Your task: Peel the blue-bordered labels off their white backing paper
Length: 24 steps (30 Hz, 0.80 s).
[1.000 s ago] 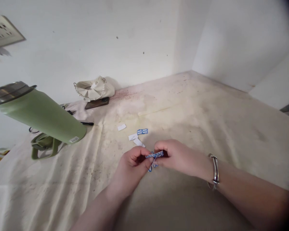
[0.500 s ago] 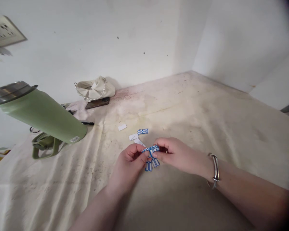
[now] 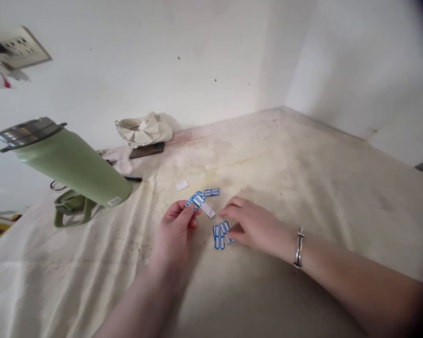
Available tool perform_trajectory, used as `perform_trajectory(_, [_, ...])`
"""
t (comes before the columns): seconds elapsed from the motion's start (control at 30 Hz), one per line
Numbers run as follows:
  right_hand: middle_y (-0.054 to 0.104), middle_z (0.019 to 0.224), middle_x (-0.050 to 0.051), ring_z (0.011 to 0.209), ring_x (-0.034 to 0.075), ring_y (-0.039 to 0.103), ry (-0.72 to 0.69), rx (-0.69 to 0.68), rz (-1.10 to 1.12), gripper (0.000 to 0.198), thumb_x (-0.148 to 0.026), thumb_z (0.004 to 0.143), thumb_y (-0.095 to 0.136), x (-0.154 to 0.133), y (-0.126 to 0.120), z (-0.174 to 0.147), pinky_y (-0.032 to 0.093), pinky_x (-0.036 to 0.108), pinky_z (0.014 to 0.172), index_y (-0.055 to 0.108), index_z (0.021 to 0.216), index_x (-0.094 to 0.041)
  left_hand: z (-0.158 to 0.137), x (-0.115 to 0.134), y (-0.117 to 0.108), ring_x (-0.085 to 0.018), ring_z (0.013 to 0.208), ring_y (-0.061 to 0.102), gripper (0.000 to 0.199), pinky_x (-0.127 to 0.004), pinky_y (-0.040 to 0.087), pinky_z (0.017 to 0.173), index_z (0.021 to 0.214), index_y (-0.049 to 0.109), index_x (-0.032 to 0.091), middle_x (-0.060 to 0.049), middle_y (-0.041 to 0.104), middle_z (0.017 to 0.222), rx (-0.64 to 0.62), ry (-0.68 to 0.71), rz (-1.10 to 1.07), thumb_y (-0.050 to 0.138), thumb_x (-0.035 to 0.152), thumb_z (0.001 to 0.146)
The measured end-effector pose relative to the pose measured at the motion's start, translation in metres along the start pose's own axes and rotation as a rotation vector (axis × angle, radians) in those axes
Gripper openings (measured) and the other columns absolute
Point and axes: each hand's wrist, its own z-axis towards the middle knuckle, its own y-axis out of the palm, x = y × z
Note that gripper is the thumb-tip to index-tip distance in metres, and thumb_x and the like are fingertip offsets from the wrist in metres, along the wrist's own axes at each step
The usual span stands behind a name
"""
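While the left hand (image 3: 176,227) pinches a fanned bunch of blue-bordered labels (image 3: 198,200) between thumb and fingers, the right hand (image 3: 250,223) is half open, its thumb and fingers parted beside the loose labels (image 3: 219,237) lying between both hands; whether its thumb touches them, I cannot tell. Just right of the held bunch lies a white paper slip (image 3: 208,211), with another label piece (image 3: 214,192) slightly beyond. Well left of the left hand is a green tumbler (image 3: 77,166).
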Motion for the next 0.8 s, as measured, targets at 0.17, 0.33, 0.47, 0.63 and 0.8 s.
perform_trajectory(0.17, [0.056, 0.094, 0.005, 0.085, 0.019, 0.054, 0.009, -0.004, -0.018, 0.019, -0.015, 0.068, 0.067, -0.003, 0.0, 0.0, 0.043, 0.028, 0.071, 0.06, 0.085, -0.018, -0.001, -0.006, 0.001, -0.005, 0.05, 0.046, 0.012, -0.016, 0.036, 0.049, 0.074, 0.06, 0.017, 0.001, 0.06, 0.065, -0.03, 0.017, 0.034, 0.067, 0.026, 0.072])
perform_trajectory(0.33, [0.054, 0.076, 0.001, 0.069, 0.012, 0.049, 0.028, 0.015, 0.097, 0.009, -0.011, 0.071, 0.061, -0.003, -0.002, 0.001, 0.037, 0.023, 0.06, 0.054, 0.069, -0.017, -0.001, -0.006, -0.001, -0.005, 0.051, 0.044, 0.012, -0.017, 0.035, 0.05, 0.073, 0.06, 0.017, 0.001, 0.06, 0.066, -0.037, 0.017, 0.086, 0.065, 0.027, 0.074])
perform_trajectory(0.47, [0.051, 0.066, -0.004, 0.058, 0.009, 0.044, 0.141, -0.03, 0.437, 0.008, -0.023, 0.079, 0.057, -0.011, -0.006, -0.003, 0.033, 0.021, 0.052, 0.052, 0.074, -0.018, -0.004, -0.004, 0.001, -0.006, 0.051, 0.045, 0.013, -0.018, 0.035, 0.05, 0.074, 0.06, 0.017, 0.0, 0.062, 0.068, -0.069, 0.025, 0.136, 0.066, 0.028, 0.074])
perform_trajectory(0.63, [0.048, 0.063, -0.005, 0.056, 0.009, 0.041, 0.173, 0.016, 0.616, 0.011, -0.025, 0.079, 0.055, -0.021, -0.009, -0.007, 0.031, 0.021, 0.051, 0.05, 0.072, -0.018, -0.012, -0.005, 0.007, -0.008, 0.056, 0.049, 0.012, -0.019, 0.038, 0.054, 0.075, 0.062, 0.017, 0.0, 0.062, 0.068, -0.182, -0.004, 0.196, 0.066, 0.029, 0.074])
perform_trajectory(0.8, [0.046, 0.061, -0.005, 0.055, 0.009, 0.039, 0.226, 0.139, 0.596, 0.019, -0.029, 0.078, 0.056, -0.018, -0.005, -0.003, 0.03, 0.022, 0.05, 0.047, 0.066, -0.019, -0.02, -0.007, 0.011, -0.008, 0.057, 0.047, 0.015, -0.018, 0.04, 0.053, 0.073, 0.059, 0.016, 0.002, 0.057, 0.063, -0.255, -0.024, 0.183, 0.067, 0.029, 0.074])
